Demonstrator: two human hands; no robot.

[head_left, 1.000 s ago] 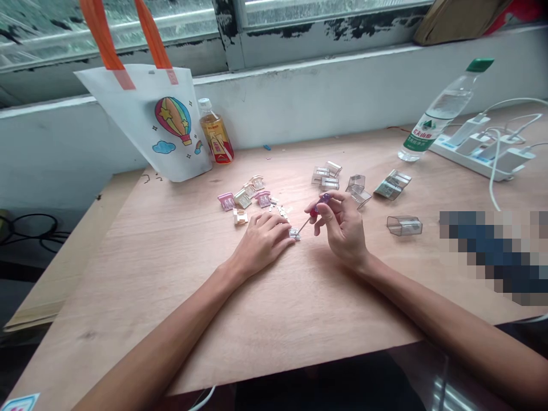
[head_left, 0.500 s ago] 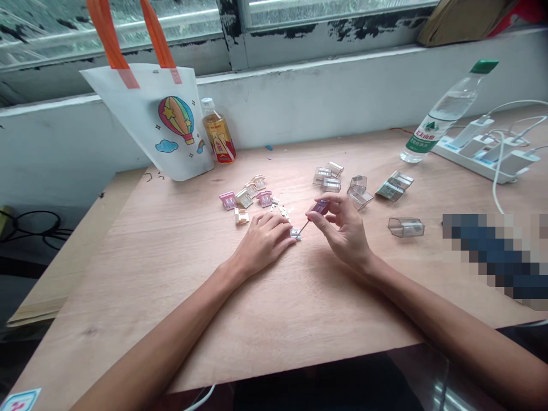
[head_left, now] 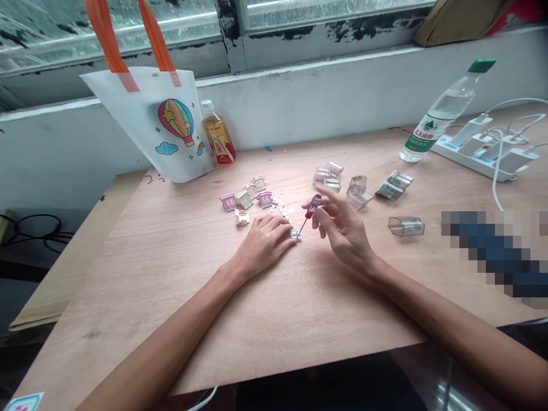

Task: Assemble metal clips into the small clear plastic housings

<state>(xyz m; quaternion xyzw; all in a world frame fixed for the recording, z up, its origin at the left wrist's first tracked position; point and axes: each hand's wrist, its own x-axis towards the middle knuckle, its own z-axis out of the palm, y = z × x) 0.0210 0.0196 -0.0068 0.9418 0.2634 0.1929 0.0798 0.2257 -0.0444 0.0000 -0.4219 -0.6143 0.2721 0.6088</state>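
My left hand (head_left: 268, 237) rests on the table with its fingers closed on a small pale piece (head_left: 295, 233), mostly covered by the fingertips. My right hand (head_left: 345, 231) is around a screwdriver (head_left: 315, 204) with a translucent purple and red handle. Its thin shaft slants down, and the tip touches or nearly touches the small piece. The right fingers are partly spread about the handle. Just beyond the left hand lie several small silvery-white pieces (head_left: 283, 212). Behind them are several pink and cream plastic parts (head_left: 244, 198).
Several clear, smoky plastic covers (head_left: 358, 192) lie at the right, one (head_left: 406, 226) nearer me. A water bottle (head_left: 436, 120) and a power strip (head_left: 475, 155) with cables stand back right. At back left are a white bag (head_left: 141, 125) and a drink bottle (head_left: 218, 137).
The right fingers have loosened and spread around the screwdriver handle, and the screwdriver stands more upright. My left hand stays in place on the small piece.
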